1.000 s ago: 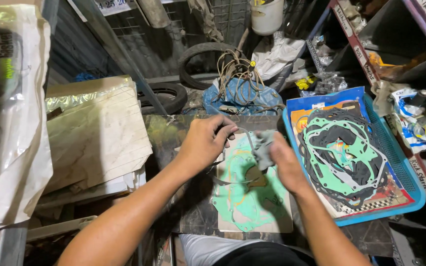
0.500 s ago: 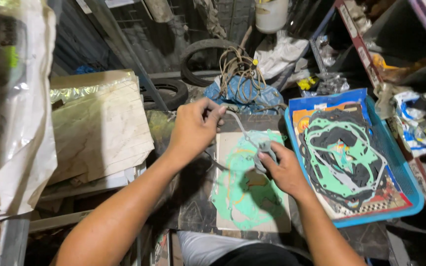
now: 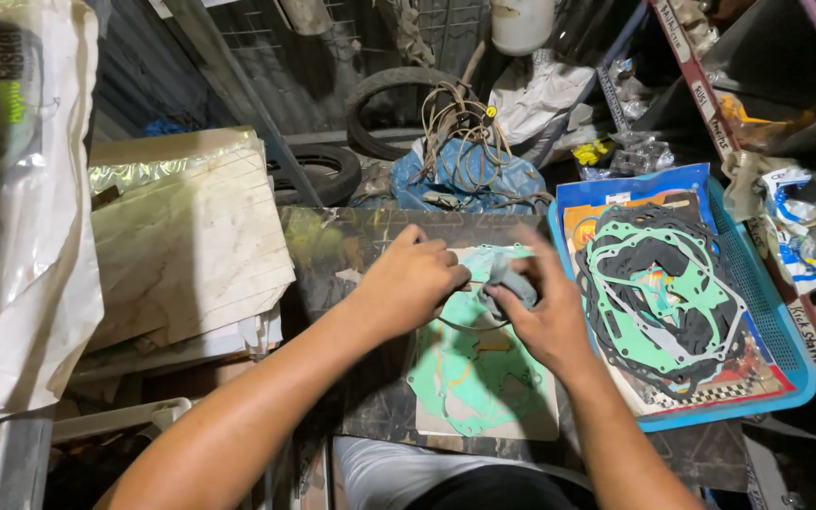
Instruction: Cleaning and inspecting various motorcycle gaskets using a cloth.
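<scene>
While both hands meet over it, one small grey gasket piece (image 3: 507,283) sits pinched at the centre of the work surface, above a card (image 3: 484,416) that carries one set of pale green gaskets (image 3: 455,373). From the grey piece, the left hand (image 3: 413,283) lies at nine o'clock, its fingers curled shut onto the piece's left edge. At about five o'clock, the right hand (image 3: 545,316) is closed around the grey piece from the other side; how much of the piece it covers is blurred. Out at three o'clock stands one blue plastic tray (image 3: 776,321), filled with a stack of green and black gaskets (image 3: 658,302). At twelve o'clock lies one bundle of cables (image 3: 460,123) on a blue bag (image 3: 465,179). Two tyres (image 3: 318,170) rest around eleven o'clock, and one pale cardboard box (image 3: 186,246) lies at nine o'clock.
</scene>
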